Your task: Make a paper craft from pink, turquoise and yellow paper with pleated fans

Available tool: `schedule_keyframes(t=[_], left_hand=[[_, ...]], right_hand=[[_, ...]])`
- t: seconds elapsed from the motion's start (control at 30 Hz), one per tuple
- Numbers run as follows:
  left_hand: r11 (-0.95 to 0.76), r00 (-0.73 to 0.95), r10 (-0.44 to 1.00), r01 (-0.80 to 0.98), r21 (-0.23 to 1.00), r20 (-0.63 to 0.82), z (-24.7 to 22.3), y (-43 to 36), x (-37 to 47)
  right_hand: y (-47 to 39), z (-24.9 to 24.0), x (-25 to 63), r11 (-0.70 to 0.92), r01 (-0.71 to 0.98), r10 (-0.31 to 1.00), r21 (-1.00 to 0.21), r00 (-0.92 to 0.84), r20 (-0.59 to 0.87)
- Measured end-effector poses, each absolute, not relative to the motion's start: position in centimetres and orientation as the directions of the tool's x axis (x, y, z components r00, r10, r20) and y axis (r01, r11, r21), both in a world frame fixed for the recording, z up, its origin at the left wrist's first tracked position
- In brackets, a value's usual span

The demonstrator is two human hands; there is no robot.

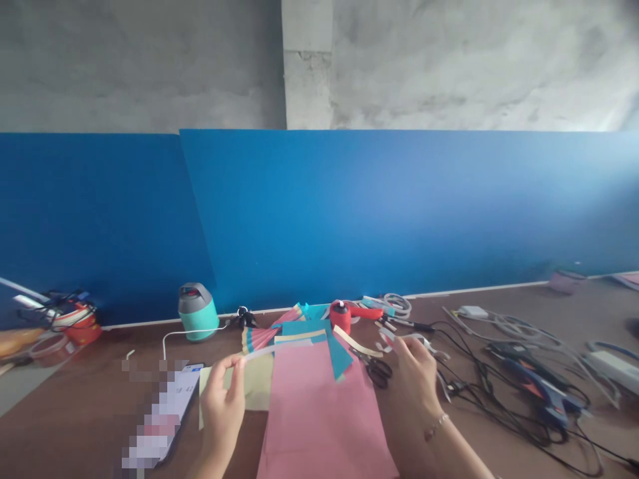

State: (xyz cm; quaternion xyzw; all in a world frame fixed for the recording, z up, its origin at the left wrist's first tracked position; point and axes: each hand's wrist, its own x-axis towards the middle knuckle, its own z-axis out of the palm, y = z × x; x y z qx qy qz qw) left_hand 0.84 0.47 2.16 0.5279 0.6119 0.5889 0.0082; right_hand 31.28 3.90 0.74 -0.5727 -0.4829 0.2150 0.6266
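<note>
A thin whitish strip point(274, 348) spans the lower centre of the frame, its long axis nearly level, rising slightly rightward over the upper part of the pink paper point(319, 412); the left hand point(224, 392) pinches its left end. The paper runs lengthwise to the bottom border. The right hand point(417, 366), right of lower centre, has curled fingers; its grip cannot be told. Bare worktop point(405, 436) separates paper from right forearm; scissors point(370, 365) and cables point(483, 374) flank that hand.
</note>
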Motion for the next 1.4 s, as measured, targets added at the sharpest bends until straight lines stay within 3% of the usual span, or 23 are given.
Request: schedule_keyframes(t=[0.07, 0.17, 0.27, 0.33, 0.37, 0.43, 0.47, 0.53, 0.6, 0.73, 0.93, 1.1, 1.27, 1.4], left_hand=[[-0.247, -0.394, 0.731, 0.608, 0.755, 0.557, 2.9, 0.8, 0.2], [-0.28, -0.317, 0.789, 0.576, 0.768, 0.526, 4.0, 1.0, 0.0], [-0.302, -0.258, 0.811, 0.584, 0.753, 0.525, 4.9, 0.7, 0.0], [-0.313, -0.197, 0.838, 0.591, 0.743, 0.509, 5.7, 0.3, 0.0], [-0.322, -0.157, 0.853, 0.59, 0.74, 0.497, 6.2, 0.0, 0.0], [-0.341, -0.075, 0.883, 0.574, 0.745, 0.463, 7.2, -0.6, 0.3], [-0.343, -0.043, 0.897, 0.558, 0.755, 0.44, 7.8, -0.8, 0.5], [-0.329, -0.002, 0.922, 0.523, 0.786, 0.387, 8.7, -1.2, 0.8], [-0.302, 0.015, 0.94, 0.502, 0.81, 0.341, 9.0, -1.4, 1.0], [-0.218, 0.006, 0.969, 0.5, 0.838, 0.248, 7.8, -1.3, 0.7], [0.065, -0.024, 0.998, 0.509, 0.858, -0.062, 3.2, -1.9, 0.4], [0.077, -0.087, 0.996, 0.596, 0.799, -0.031, 1.2, -2.7, 0.8], [0.153, -0.103, 0.988, 0.622, 0.768, -0.114, 1.1, -2.9, 0.8], [0.201, -0.104, 0.978, 0.702, 0.683, -0.181, 1.4, -2.7, 0.8]], right_hand=[[4.4, 0.8, 32.9, 0.155, 0.631, 0.788, -0.761, 0.386, 0.48], [4.7, 0.4, 33.8, 0.026, 0.832, 0.82, -0.554, 0.3, 0.487], [4.7, 0.3, 33.2, -0.133, 0.917, 0.829, -0.377, 0.312, 0.464], [4.7, 0.9, 32.2, -0.056, 0.9, 0.8, -0.431, 0.299, 0.521], [4.6, 1.4, 31.5, 0.063, 0.866, 0.795, -0.496, 0.256, 0.549], [4.5, 2.6, 29.8, 0.393, 0.66, 0.845, -0.64, 0.015, 0.535], [4.4, 3.2, 28.9, 0.451, 0.501, 0.879, -0.738, -0.106, 0.466], [4.2, 4.1, 27.2, 0.311, 0.263, 0.937, -0.913, -0.243, 0.249], [3.8, 4.6, 26.1, 0.125, 0.159, 0.928, -0.979, -0.367, 0.059], [2.9, 4.2, 25.4, 0.034, 0.137, 0.928, -0.99, -0.373, -0.02], [0.8, 1.9, 25.2, 0.06, 0.292, 0.97, -0.955, -0.244, -0.014], [0.2, -1.0, 25.3, 0.14, 0.419, 0.973, -0.897, -0.226, 0.047], [0.1, -2.8, 25.5, 0.219, 0.49, 0.97, -0.844, -0.205, 0.133], [-0.4, -2.3, 25.2, 0.196, 0.583, 0.973, -0.788, -0.217, 0.082]])
